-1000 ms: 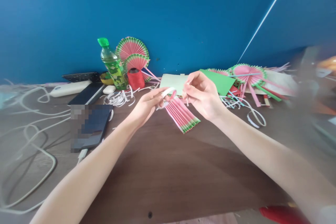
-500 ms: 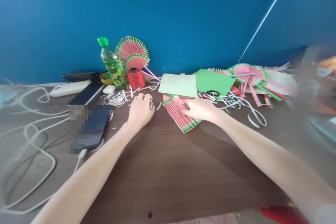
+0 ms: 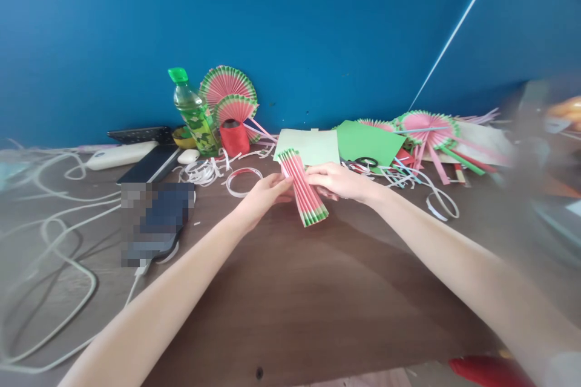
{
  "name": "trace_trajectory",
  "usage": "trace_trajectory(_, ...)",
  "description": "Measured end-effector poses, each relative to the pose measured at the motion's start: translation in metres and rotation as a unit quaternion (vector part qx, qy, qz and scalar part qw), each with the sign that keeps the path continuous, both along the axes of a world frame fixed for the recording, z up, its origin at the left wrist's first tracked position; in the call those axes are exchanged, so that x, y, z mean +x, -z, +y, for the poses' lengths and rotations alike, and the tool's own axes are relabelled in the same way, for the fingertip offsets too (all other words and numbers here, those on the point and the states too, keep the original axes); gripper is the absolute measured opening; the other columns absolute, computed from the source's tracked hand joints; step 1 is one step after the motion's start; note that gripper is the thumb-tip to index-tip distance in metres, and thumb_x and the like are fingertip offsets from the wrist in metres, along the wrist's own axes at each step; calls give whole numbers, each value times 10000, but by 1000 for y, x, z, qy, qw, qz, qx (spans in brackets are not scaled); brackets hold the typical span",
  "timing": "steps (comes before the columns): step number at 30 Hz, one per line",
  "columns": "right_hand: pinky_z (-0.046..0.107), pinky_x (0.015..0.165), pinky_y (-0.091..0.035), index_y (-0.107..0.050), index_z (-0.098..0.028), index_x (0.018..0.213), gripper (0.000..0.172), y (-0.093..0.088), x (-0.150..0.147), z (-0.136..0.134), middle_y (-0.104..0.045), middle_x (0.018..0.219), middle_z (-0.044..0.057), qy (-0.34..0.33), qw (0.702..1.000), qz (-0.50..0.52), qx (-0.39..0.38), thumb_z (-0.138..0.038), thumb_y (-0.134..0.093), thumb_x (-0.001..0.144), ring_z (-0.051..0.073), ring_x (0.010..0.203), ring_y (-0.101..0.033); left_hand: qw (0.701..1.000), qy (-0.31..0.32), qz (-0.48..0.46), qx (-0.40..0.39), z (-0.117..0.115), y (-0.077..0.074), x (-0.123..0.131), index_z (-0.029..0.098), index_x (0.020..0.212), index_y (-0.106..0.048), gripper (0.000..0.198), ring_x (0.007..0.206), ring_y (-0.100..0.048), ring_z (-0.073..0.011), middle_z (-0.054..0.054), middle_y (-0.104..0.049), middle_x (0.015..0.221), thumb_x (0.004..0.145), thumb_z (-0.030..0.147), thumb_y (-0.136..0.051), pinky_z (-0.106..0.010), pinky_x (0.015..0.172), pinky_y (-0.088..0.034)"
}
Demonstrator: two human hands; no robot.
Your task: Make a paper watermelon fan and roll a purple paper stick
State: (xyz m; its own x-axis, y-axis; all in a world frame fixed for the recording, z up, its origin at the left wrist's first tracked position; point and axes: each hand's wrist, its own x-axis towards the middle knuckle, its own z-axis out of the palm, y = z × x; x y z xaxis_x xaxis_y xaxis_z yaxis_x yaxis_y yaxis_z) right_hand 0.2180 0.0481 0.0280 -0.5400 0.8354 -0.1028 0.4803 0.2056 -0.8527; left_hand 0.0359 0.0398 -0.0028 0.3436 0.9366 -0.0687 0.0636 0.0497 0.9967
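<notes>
A pleated paper fan piece (image 3: 305, 193), pink with green-and-white ends, is squeezed into a narrow bundle between my two hands. My left hand (image 3: 267, 193) grips its left side, thumb on the pleats. My right hand (image 3: 338, 182) holds the other side, fingers partly under it. A roll of clear tape (image 3: 244, 182) lies flat on the table just left of my left hand. Behind the pleated paper are a pale green sheet (image 3: 308, 144) and a bright green sheet (image 3: 370, 144).
A green-capped bottle (image 3: 196, 118), a red roll (image 3: 234, 138) and finished pink fans (image 3: 229, 87) stand by the blue wall. White paper strips (image 3: 204, 170) lie near them. A phone (image 3: 158, 221) and cables (image 3: 86, 254) are at left; another fan (image 3: 429, 128) and scissors (image 3: 367, 162) at right.
My left hand has left the tape roll and moved right to grip the pleated paper. The paper is now lifted, turned more upright and pressed narrower between both hands.
</notes>
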Motion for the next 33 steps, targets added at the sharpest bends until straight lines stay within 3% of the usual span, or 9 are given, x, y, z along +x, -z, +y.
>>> trace_trajectory(4,192,390,-275,-459,-172,685,199,3,-5,-4,-392,460,-73,-29,999,32,-4,-265,-425,857,41,361,-363,984,66,-155,-58,-1,1,1,121,980,-593,251,836,-627,-162,-95,-661,959,785,280,-592,-311,825,-455)
trace_trajectory(9,197,403,-309,-540,-155,791,191,4,-4,-5,-442,498,-59,-56,997,44,-4,-308,-447,855,51,397,-410,976,-5,-203,-83,-2,1,3,111,880,-577,143,789,-647,-162,-87,-678,880,764,189,-608,-304,787,-472)
trace_trajectory(13,226,496,-404,-558,-147,922,146,-2,0,1,-548,661,-8,-10,995,97,-18,-199,-496,800,89,537,-535,977,-63,-194,-65,-1,3,1,131,811,-501,89,805,-655,-166,-94,-685,883,799,191,-566,-298,755,-476)
trace_trajectory(17,274,647,-476,-519,-181,1033,332,-3,3,4,-547,901,18,-2,972,233,11,-163,-615,716,103,699,-570,987,-46,-150,-45,-6,4,3,135,858,-484,166,770,-661,-177,-103,-693,855,801,260,-578,-320,751,-479)
trace_trajectory(20,290,712,-487,-498,-207,1072,430,-2,1,2,-510,964,9,0,954,296,41,-157,-667,679,106,778,-574,992,-17,-125,-24,-11,4,8,125,916,-502,226,739,-662,-178,-86,-691,804,800,301,-580,-324,749,-486)
trace_trajectory(27,287,683,-508,-497,-193,1040,361,0,-8,-5,-521,904,9,30,953,298,54,-174,-642,709,113,745,-590,994,16,-111,10,-23,2,20,148,1003,-502,323,690,-651,-171,-41,-652,780,775,356,-597,-329,703,-497)
trace_trajectory(33,270,661,-501,-502,-183,1055,372,2,-4,-1,-529,940,27,36,960,270,58,-196,-642,711,117,762,-588,987,50,-151,2,-23,2,20,160,1084,-488,410,754,-638,-168,-48,-646,878,724,252,-663,-371,751,-503)
